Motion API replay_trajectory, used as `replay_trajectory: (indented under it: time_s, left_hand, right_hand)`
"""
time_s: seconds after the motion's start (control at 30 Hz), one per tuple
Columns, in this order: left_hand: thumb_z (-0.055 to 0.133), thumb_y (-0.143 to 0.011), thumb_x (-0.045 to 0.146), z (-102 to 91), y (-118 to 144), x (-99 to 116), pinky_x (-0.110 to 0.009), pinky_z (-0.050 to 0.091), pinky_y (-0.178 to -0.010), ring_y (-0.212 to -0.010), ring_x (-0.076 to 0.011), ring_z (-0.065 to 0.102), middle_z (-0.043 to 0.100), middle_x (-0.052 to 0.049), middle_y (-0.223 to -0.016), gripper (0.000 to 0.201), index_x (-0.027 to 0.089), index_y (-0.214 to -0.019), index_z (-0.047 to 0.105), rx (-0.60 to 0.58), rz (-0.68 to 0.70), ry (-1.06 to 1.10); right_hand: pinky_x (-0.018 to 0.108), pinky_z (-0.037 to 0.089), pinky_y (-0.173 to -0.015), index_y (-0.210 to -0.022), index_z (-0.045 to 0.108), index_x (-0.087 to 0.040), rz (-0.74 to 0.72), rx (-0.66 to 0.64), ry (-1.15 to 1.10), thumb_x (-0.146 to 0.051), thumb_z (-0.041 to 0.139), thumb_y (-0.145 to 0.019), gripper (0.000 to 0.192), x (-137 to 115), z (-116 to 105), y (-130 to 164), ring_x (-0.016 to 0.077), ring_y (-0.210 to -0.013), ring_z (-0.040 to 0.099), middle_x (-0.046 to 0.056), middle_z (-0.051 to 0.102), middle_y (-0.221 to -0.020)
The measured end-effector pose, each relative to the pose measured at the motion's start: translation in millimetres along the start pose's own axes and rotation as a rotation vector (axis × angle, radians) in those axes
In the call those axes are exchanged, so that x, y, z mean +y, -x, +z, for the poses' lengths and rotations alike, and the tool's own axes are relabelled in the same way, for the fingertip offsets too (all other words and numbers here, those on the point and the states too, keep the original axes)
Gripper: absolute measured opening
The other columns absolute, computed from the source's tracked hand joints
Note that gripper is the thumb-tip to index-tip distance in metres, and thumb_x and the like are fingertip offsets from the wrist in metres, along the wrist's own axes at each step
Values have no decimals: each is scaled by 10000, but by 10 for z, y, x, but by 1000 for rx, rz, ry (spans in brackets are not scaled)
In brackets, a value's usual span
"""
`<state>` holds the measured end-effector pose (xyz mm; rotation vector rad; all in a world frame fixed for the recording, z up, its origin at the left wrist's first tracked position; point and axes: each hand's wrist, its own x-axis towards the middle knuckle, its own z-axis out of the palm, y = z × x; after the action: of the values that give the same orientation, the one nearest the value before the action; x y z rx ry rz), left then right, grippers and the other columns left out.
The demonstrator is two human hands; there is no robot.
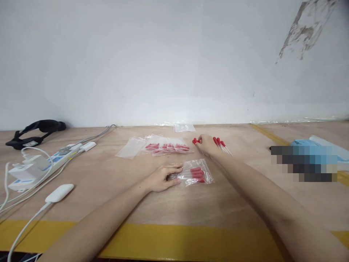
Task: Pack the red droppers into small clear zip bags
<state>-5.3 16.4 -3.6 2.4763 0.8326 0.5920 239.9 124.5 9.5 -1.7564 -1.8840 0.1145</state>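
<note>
My left hand (163, 177) lies on the left end of a small clear zip bag (195, 172) that holds several red-bulbed droppers, pinning it flat on the wooden table (114, 182). My right hand (207, 145) reaches farther back and closes over a loose bunch of red-capped droppers (221, 144) lying on the table; red tips show on both sides of the fingers. Behind the near bag lies a pile of filled clear bags (167, 146) with red droppers inside, and an empty clear bag (131, 147) beside it.
A white power strip with plugs and cables (40, 163) and a white adapter (59, 193) sit at the left, a black strap (35, 130) behind them. A small clear bag (184, 127) lies by the wall. Blue packaging (321, 149) is at the right. Yellow tape (174, 242) marks the near edge.
</note>
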Motion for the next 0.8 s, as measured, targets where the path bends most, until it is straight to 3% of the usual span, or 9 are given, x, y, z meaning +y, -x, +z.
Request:
replay_trajectory:
  time_s: [0.17,0.27,0.33,0.43,0.5,0.6,0.8]
  left_hand:
    - [544,-814,365,5,10,-6,-382,339,-1005,-1197,-218,419,433,-86,-1311,437,197,-1215,499,6,18,-29]
    - [536,-820,361,2,10,-13,-385,331,-1009,-1206,-218,406,430,-79,-1315,444,210,-1234,476,-1,29,-45]
    - [528,-827,358,-3,8,-6,-387,328,-1009,-1206,-219,403,425,-75,-1319,451,216,-1249,456,-9,33,-57]
    - [521,-832,361,-9,5,12,-393,329,-1004,-1197,-220,411,441,-64,-1308,472,232,-1274,417,-9,34,-79]
    - [518,-833,365,-9,5,21,-391,336,-997,-1183,-220,424,457,-57,-1293,488,241,-1288,394,-1,29,-97]
    - [510,-837,370,-8,9,26,-386,346,-985,-1170,-221,434,460,-56,-1288,506,244,-1304,364,2,19,-115]
    - [493,-844,382,-8,15,27,-380,349,-979,-1167,-221,435,445,-71,-1296,526,235,-1321,327,-7,5,-126]
  right_hand:
    - [265,393,-617,-844,576,-121,98,-86,20,-158,550,-678,172,-108,128,-105,230,-776,594,156,633,-842]
    - [274,398,-616,-836,567,-128,102,-86,4,-185,543,-695,155,-99,32,-82,229,-733,597,144,634,-799]
    - [278,407,-627,-942,533,-128,93,-49,-51,-197,535,-699,253,-37,-84,4,219,-723,594,115,628,-780]
    - [266,435,-603,-1151,380,-144,73,37,-321,-185,503,-704,465,134,-242,252,165,-632,578,16,577,-682]
    - [259,447,-504,-1200,284,-183,126,48,-595,-204,495,-702,541,254,-286,458,134,-497,539,-44,514,-615]
    - [265,476,-447,-1108,270,-230,255,93,-919,-213,538,-667,516,345,-247,720,131,-458,541,-75,480,-592]
    - [298,543,-599,-869,301,-246,422,69,-1298,-219,539,-702,292,176,-86,932,123,-569,611,-58,532,-636]
